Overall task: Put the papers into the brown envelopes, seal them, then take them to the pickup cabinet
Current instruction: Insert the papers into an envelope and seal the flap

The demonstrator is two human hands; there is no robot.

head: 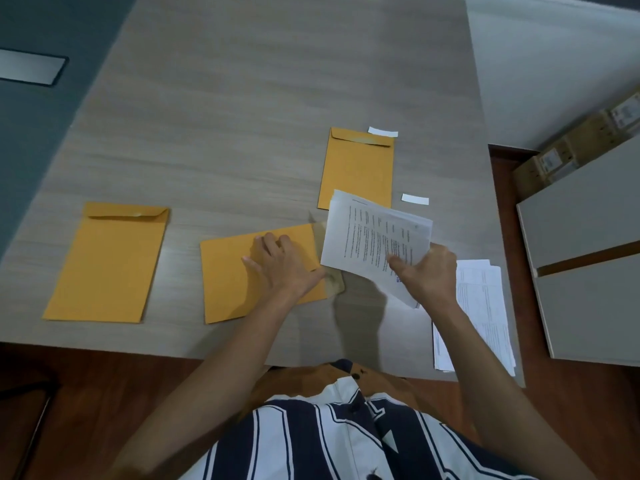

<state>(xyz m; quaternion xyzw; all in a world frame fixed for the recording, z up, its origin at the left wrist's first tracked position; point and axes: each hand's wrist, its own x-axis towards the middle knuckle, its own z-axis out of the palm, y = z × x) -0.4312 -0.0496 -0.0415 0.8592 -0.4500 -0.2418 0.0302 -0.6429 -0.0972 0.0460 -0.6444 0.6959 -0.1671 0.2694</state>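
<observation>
Three brown envelopes lie on the grey wood-grain table (242, 98). The middle envelope (228, 275) lies sideways with its flap open toward the right. My left hand (282, 265) rests flat on it, fingers spread, pressing it down. My right hand (426, 271) holds a sheaf of printed papers (370, 240) just above the open flap end. The left envelope (107, 265) and the far envelope (358, 171) lie flat with flaps folded down. A stack of more printed papers (485, 306) lies near the table's right edge, partly hidden by my right forearm.
Two small white strips (382, 132) (415, 199) lie on the table near the far envelope. A grey cabinet top (588, 258) stands to the right beyond the table edge, with cardboard boxes (568, 150) behind it. Brown floor runs below the near edge.
</observation>
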